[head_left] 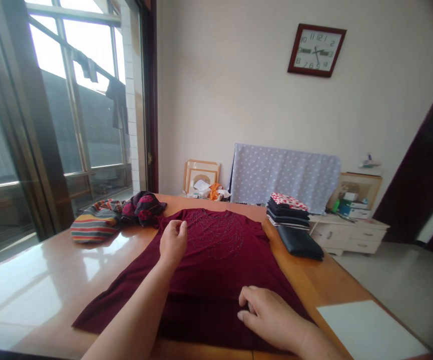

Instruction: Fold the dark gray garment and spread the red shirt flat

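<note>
A maroon T-shirt [216, 280] lies spread out on the table, neckline at the far side, with a beaded line pattern on its chest. My left hand [173, 242] is over the shirt's left upper part, fingers curled in; nothing shows in them. Over the lower right part of the shirt is my right hand [267, 315], its fingers bent and the thumb apart from the forefinger, holding nothing visible. Whether either hand touches the cloth is hard to tell.
On the wooden table [51, 280] are a striped bundle [96, 222] and a dark patterned bundle [143, 207] at left. At right stand a stack of folded clothes [287, 212], a folded black garment [299, 243] and a white sheet [370, 330]. A cabinet [355, 235] stands beyond.
</note>
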{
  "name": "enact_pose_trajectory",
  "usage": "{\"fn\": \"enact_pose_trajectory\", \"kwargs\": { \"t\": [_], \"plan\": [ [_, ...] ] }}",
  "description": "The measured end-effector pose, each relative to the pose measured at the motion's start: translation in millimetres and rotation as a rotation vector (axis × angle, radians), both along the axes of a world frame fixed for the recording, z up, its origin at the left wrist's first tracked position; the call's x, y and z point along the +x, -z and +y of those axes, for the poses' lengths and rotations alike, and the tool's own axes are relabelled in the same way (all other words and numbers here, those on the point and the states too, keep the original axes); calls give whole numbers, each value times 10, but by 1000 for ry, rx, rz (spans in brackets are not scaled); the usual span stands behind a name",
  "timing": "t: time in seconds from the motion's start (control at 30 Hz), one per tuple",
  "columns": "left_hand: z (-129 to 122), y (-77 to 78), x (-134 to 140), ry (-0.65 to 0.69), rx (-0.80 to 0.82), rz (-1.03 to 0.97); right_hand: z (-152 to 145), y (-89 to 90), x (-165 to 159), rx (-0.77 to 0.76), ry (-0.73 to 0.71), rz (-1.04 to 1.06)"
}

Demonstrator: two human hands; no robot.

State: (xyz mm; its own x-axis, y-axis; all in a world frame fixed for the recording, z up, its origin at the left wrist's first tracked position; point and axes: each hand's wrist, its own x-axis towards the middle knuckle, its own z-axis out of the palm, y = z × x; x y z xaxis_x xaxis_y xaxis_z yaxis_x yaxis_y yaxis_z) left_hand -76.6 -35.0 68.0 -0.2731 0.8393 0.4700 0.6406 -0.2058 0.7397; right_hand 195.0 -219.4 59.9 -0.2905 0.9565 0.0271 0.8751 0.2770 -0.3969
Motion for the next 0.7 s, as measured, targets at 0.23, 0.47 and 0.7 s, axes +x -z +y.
{"fn": "enact_pose_trajectory", "kwargs": {
  "t": [0.23, 0.47, 0.7],
  "plan": [
    [282, 177, -26, -29, 84, -153, 488, -126, 16, -114, -65, 153],
    [390, 377, -142, -57, 26, -204, 1308, 31, -279, -17, -91, 97],
    [400, 382, -162, -58, 55, -275, 2087, 225, -111, 12, 48, -56]
  ]
}}
